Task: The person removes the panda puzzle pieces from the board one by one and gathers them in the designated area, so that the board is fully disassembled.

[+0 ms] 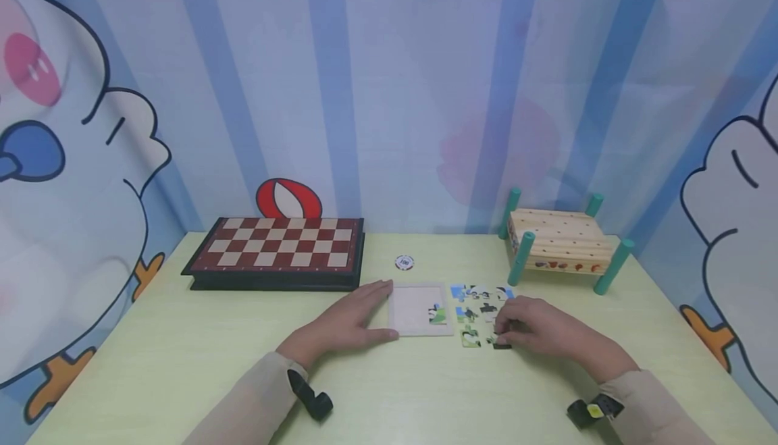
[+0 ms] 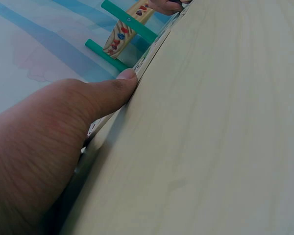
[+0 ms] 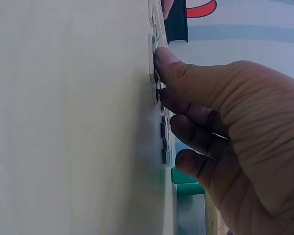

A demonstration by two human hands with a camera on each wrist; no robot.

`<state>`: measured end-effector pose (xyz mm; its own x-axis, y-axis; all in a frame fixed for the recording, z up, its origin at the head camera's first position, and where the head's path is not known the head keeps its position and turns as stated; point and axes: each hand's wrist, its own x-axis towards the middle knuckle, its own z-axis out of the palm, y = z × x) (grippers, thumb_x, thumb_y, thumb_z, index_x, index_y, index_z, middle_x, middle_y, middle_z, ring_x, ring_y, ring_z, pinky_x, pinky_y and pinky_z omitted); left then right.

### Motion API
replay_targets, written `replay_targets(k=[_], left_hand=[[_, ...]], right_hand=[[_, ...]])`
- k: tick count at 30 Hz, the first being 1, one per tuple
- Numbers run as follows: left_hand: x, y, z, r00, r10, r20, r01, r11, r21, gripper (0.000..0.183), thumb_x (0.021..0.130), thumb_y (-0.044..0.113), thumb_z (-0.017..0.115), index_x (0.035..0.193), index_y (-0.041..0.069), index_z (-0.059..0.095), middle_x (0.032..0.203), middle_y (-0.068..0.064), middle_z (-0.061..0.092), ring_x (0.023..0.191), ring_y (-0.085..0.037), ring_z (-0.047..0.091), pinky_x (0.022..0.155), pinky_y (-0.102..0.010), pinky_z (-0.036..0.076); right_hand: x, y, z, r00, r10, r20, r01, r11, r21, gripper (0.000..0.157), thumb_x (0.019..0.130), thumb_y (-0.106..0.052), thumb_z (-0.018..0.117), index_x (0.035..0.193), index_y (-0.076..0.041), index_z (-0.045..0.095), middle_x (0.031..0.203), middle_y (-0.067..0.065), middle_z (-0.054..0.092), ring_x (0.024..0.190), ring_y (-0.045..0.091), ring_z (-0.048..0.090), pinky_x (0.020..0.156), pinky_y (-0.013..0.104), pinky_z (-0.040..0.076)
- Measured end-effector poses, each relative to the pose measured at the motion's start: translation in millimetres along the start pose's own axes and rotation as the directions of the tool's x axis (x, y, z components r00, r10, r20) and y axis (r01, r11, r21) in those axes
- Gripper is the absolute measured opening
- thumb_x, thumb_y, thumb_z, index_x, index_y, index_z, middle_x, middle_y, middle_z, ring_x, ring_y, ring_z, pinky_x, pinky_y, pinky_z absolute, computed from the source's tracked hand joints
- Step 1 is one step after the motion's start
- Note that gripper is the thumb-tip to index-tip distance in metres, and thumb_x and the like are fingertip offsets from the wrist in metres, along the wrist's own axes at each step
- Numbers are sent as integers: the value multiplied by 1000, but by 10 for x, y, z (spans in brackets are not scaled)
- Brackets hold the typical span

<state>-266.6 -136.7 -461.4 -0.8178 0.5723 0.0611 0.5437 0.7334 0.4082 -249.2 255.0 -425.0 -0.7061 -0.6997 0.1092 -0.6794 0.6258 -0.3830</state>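
A pale square puzzle tray (image 1: 408, 306) lies flat on the table, with a green and white puzzle piece (image 1: 437, 315) in its lower right corner. My left hand (image 1: 343, 323) rests at the tray's left side, thumb and fingers spread and straight. Loose jigsaw pieces (image 1: 471, 337) with panda and grass pictures lie in rows to the right of the tray. Over the right end of these rows, my right hand (image 1: 537, 327) pinches a dark-edged puzzle piece (image 1: 502, 346) between thumb and index finger. In the right wrist view the thumb and fingertips (image 3: 166, 56) meet the pieces low at the tabletop.
A folded chessboard case (image 1: 279, 246) stands at the back left. Behind the tray lies a round chip (image 1: 404, 263) marked 100. At the back right stands a small wooden rack (image 1: 559, 239) with green posts. A printed curtain (image 1: 413, 94) hangs behind the table.
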Motion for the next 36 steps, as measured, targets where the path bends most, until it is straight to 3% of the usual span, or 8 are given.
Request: replay_targets(k=[17, 26, 36], left_hand=[[-2, -3, 20, 1000, -10, 0, 10, 1000, 16, 98, 87, 76, 52, 161, 18, 25, 167, 3, 22, 153, -20, 17, 122, -42, 21], [7, -14, 30, 1000, -7, -5, 7, 1000, 22, 99, 87, 77, 51, 161, 18, 25, 166, 3, 22, 153, -20, 17, 122, -42, 21], [10, -11, 14, 1000, 2, -4, -2, 1000, 26, 98, 88, 76, 51, 161, 17, 25, 166, 2, 22, 153, -20, 18, 122, -41, 21]], right_hand=[[-8, 61, 43, 998, -40, -42, 40, 999, -9, 4, 97, -27, 69, 94, -26, 70, 93, -19, 61, 87, 2, 58, 75, 31, 54], [-7, 78, 45, 997, -16, -69, 15, 1000, -17, 8, 102, -27, 62, 97, -27, 69, 93, -19, 59, 85, 1, 55, 72, 29, 52], [113, 47, 3, 987, -51, -151, 47, 999, -27, 5, 101, -25, 65, 100, -24, 69, 90, -18, 60, 78, 1, 54, 68, 26, 52]])
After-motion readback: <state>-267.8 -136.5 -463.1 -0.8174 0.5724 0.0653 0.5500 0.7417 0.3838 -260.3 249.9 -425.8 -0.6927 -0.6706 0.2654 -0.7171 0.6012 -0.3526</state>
